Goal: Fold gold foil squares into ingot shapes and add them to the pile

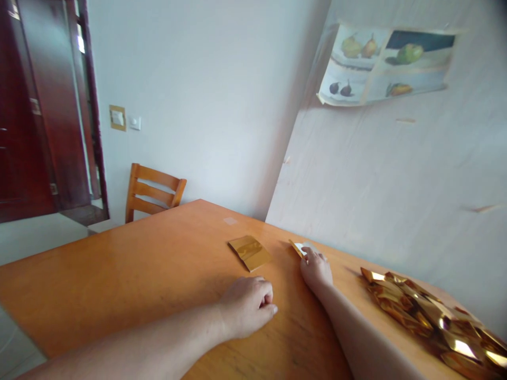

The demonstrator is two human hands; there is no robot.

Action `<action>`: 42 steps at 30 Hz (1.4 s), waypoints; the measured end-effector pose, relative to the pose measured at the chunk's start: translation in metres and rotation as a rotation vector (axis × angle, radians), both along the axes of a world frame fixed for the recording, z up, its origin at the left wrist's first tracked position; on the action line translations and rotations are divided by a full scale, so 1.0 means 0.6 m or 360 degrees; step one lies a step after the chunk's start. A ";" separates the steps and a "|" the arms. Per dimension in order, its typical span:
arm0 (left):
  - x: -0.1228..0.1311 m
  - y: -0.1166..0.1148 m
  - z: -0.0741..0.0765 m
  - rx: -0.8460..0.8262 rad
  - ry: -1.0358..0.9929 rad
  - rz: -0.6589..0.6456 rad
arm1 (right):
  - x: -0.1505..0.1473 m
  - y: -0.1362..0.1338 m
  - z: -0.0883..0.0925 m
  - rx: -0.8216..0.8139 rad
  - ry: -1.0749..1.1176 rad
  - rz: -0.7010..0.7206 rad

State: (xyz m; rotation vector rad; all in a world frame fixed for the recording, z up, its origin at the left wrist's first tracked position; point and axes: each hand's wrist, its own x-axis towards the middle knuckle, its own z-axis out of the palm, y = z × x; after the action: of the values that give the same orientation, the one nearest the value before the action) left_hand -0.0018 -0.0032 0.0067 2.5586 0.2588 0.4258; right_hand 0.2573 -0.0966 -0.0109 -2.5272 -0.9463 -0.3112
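Observation:
My left hand [249, 307] rests above the table with its fingers curled into a loose fist and the thumb alongside; nothing shows in it. Just beyond it lies a flat stack of square gold paper [249, 252]. Farther right, my right hand [317, 268] has its fingers on a sheet of gold foil paper [298, 248], whose pale side and a raised gold edge are visible. My fingers cover part of that sheet. Shiny folded gold paper pieces [420, 306] lie in a heap to the right of my right forearm.
The wooden table [158, 264] runs up to the wall, with a small pale patch [230, 220] near its far corner. A wooden chair [154, 190] stands behind its far left edge. A sheet of fruit paintings [390, 66] hangs above a pale board [376, 184].

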 end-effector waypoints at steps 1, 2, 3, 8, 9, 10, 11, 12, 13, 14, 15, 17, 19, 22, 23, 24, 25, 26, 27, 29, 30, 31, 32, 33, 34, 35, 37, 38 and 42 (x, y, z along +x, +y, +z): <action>-0.001 0.000 0.000 -0.0004 -0.0002 0.0003 | -0.011 -0.010 0.000 0.0017 0.0002 0.0032; -0.001 0.000 0.001 -0.0015 -0.0002 0.0006 | -0.024 -0.022 -0.001 0.0036 0.0005 0.0067; -0.001 0.000 0.000 -0.0035 -0.0001 0.0011 | -0.038 -0.035 -0.003 0.0053 0.0009 0.0104; 0.007 0.007 -0.009 -0.0281 -0.0095 0.0119 | -0.125 -0.123 -0.003 0.0104 0.0052 0.0302; 0.010 0.010 -0.011 -0.0330 -0.0170 0.0142 | -0.140 -0.140 0.000 0.0122 0.0068 0.0366; 0.013 0.014 -0.013 -0.0380 -0.0254 0.0166 | -0.152 -0.155 0.006 0.0195 0.0100 0.0495; 0.015 0.017 -0.014 -0.0427 -0.0340 0.0167 | -0.160 -0.168 0.012 0.0308 0.0142 0.0555; 0.017 0.020 -0.014 -0.0479 -0.0412 0.0158 | -0.165 -0.179 0.019 0.0411 0.0229 0.0548; 0.019 0.022 -0.014 -0.0526 -0.0459 0.0152 | -0.165 -0.187 0.026 0.0552 0.0329 0.0463; 0.019 0.024 -0.014 -0.0541 -0.0471 0.0151 | -0.162 -0.193 0.031 0.0684 0.0433 0.0352; 0.019 0.025 -0.013 -0.0558 -0.0480 0.0150 | -0.157 -0.198 0.035 0.0791 0.0473 0.0231; 0.018 0.026 -0.010 -0.0579 -0.0485 0.0182 | -0.142 -0.206 0.034 0.0834 0.0450 0.0127; 0.016 0.026 -0.006 -0.0593 -0.0479 0.0234 | -0.128 -0.213 0.026 0.0800 0.0441 0.0112; 0.013 0.026 0.001 -0.0606 -0.0418 0.0305 | -0.115 -0.223 0.009 0.0707 0.0460 0.0145; 0.013 0.025 0.005 -0.0609 -0.0374 0.0314 | -0.112 -0.224 0.005 0.0682 0.0466 0.0155; 0.013 0.024 0.010 -0.0613 -0.0318 0.0312 | -0.111 -0.225 0.002 0.0659 0.0471 0.0168; 0.013 0.022 0.016 -0.0616 -0.0250 0.0296 | -0.110 -0.225 0.000 0.0636 0.0474 0.0182; 0.014 0.019 0.024 -0.0620 -0.0175 0.0265 | -0.110 -0.224 0.000 0.0614 0.0477 0.0199; 0.015 0.014 0.031 -0.0622 -0.0100 0.0219 | -0.110 -0.223 -0.001 0.0592 0.0478 0.0218; 0.019 0.003 0.048 -0.0629 0.0032 0.0090 | -0.112 -0.221 0.000 0.0554 0.0482 0.0248; 0.021 -0.004 0.055 -0.0632 0.0081 0.0020 | -0.114 -0.221 0.001 0.0539 0.0484 0.0258; 0.023 -0.012 0.061 -0.0632 0.0111 -0.0038 | -0.115 -0.220 0.001 0.0529 0.0486 0.0263; 0.024 -0.020 0.065 -0.0630 0.0133 -0.0092 | -0.116 -0.220 0.002 0.0523 0.0485 0.0267; 0.024 -0.027 0.068 -0.0619 0.0155 -0.0134 | -0.117 -0.221 0.003 0.0519 0.0482 0.0270; 0.023 -0.034 0.069 -0.0602 0.0174 -0.0163 | -0.118 -0.221 0.004 0.0517 0.0478 0.0276; 0.021 -0.040 0.068 -0.0578 0.0175 -0.0173 | -0.119 -0.221 0.006 0.0518 0.0474 0.0284; 0.016 -0.047 0.065 -0.0516 0.0169 -0.0171 | -0.123 -0.221 0.008 0.0527 0.0473 0.0305; 0.013 -0.048 0.062 -0.0473 0.0158 -0.0165 | -0.125 -0.220 0.009 0.0534 0.0477 0.0318; 0.008 -0.045 0.053 -0.0459 0.0175 -0.0168 | -0.140 -0.215 0.012 0.0578 0.0515 0.0388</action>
State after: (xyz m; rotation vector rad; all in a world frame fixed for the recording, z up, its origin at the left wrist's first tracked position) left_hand 0.0028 -0.0304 0.0384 2.3020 0.2074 0.1924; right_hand 0.1731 -0.2255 -0.0039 -2.0299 -0.9553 0.0048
